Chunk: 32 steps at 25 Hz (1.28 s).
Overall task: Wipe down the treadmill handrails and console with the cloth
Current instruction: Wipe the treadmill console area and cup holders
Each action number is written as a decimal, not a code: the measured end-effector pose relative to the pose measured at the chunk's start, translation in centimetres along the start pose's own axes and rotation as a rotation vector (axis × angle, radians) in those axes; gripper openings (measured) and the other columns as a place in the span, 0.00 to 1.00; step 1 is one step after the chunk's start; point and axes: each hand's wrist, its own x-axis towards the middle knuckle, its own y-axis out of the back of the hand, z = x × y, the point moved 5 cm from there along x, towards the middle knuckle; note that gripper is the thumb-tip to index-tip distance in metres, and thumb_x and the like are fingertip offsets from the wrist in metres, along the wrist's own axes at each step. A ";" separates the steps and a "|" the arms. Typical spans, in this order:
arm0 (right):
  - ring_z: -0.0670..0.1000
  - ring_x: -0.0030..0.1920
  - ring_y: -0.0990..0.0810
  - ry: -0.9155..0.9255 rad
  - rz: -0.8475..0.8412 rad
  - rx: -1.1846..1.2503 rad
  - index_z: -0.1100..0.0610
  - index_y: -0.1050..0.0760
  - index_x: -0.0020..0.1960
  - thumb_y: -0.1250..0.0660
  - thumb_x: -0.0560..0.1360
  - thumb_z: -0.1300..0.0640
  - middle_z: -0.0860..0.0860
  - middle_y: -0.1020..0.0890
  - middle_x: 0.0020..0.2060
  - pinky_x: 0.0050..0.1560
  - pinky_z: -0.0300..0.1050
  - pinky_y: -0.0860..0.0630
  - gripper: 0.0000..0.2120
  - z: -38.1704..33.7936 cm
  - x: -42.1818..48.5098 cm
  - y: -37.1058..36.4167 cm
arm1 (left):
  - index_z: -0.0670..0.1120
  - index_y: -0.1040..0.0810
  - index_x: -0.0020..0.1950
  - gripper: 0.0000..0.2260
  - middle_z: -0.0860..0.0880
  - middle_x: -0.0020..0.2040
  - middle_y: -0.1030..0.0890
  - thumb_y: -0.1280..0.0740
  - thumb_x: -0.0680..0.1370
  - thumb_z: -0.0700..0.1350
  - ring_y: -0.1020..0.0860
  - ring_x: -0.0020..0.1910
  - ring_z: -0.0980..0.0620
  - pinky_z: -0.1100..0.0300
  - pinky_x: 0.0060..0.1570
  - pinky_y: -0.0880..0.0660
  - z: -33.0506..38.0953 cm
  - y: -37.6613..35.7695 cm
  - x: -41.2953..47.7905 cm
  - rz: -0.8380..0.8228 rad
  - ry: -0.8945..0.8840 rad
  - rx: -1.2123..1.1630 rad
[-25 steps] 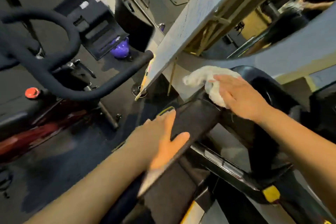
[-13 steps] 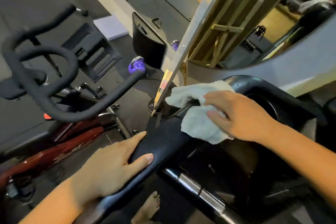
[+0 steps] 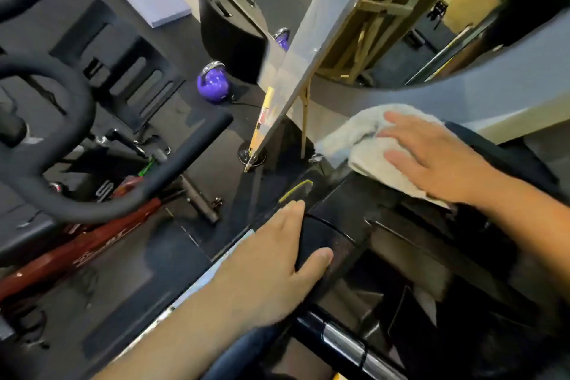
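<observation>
The black treadmill [image 3: 401,256] fills the view from 3 to 6 o'clock, its glossy black console [image 3: 385,207] running up towards 2 o'clock. A black-and-red exercise bike [image 3: 92,250] stands well apart at 9 o'clock. The left hand [image 3: 271,271], near 6 o'clock, clasps the black padded handrail [image 3: 314,237], thumb hooked over the top and fingers lying along its far side. The right hand [image 3: 431,160], at 2 o'clock, lies flat with fingers spread, pressing the pale grey terry cloth [image 3: 357,139] onto the console's upper corner. A purple kettlebell [image 3: 213,86] sits on the floor at 11 o'clock. The step in hand looks like wiping the console's top edge, with the left hand as a brace. The next move likely calls for drawing the cloth down towards 7 o'clock along the handrail, and the left hand must lift clear first.
</observation>
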 end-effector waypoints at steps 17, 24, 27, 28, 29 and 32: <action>0.41 0.72 0.34 0.339 -0.491 0.070 0.42 0.23 0.63 0.39 0.78 0.53 0.39 0.26 0.67 0.72 0.49 0.37 0.16 -15.0 1.1 -3.7 | 0.51 0.31 0.73 0.18 0.52 0.76 0.32 0.45 0.84 0.53 0.36 0.75 0.56 0.59 0.74 0.42 -7.2 -1.4 9.0 -0.108 -0.124 -0.702; 0.51 0.71 0.30 -0.158 -0.259 -0.016 0.32 0.28 0.57 0.46 0.68 0.58 0.41 0.26 0.68 0.74 0.48 0.39 0.26 -3.8 3.2 2.2 | 0.48 0.31 0.73 0.21 0.47 0.75 0.32 0.48 0.82 0.50 0.36 0.73 0.48 0.50 0.69 0.39 -1.4 -1.0 17.9 -0.154 -0.206 -0.506; 0.42 0.72 0.33 -0.073 -0.178 0.178 0.37 0.28 0.56 0.44 0.67 0.61 0.32 0.29 0.67 0.74 0.44 0.41 0.25 -9.6 -1.4 0.6 | 0.44 0.22 0.48 0.20 0.48 0.49 0.22 0.48 0.81 0.54 0.25 0.51 0.50 0.52 0.53 0.30 -4.6 0.4 12.8 -0.061 -0.235 -0.480; 0.46 0.74 0.35 0.012 -0.159 0.236 0.40 0.27 0.56 0.44 0.70 0.60 0.36 0.29 0.68 0.75 0.48 0.43 0.21 -11.1 -2.9 0.0 | 0.45 0.21 0.46 0.21 0.50 0.47 0.22 0.49 0.81 0.54 0.26 0.50 0.51 0.53 0.54 0.31 -5.7 1.3 10.5 0.039 -0.247 -0.378; 0.49 0.74 0.35 0.070 -0.136 0.269 0.43 0.25 0.56 0.44 0.72 0.58 0.40 0.27 0.68 0.76 0.50 0.44 0.18 -11.2 -3.5 -0.3 | 0.46 0.20 0.47 0.21 0.52 0.48 0.22 0.49 0.81 0.54 0.28 0.51 0.51 0.54 0.55 0.31 -6.3 1.8 8.5 0.147 -0.270 -0.228; 0.53 0.66 0.25 0.020 -0.094 0.253 0.46 0.28 0.57 0.46 0.71 0.57 0.47 0.22 0.62 0.68 0.46 0.33 0.17 -6.9 -1.7 0.0 | 0.47 0.19 0.55 0.19 0.52 0.56 0.24 0.48 0.83 0.52 0.30 0.58 0.49 0.54 0.58 0.33 -3.7 0.8 9.7 0.101 -0.178 -0.132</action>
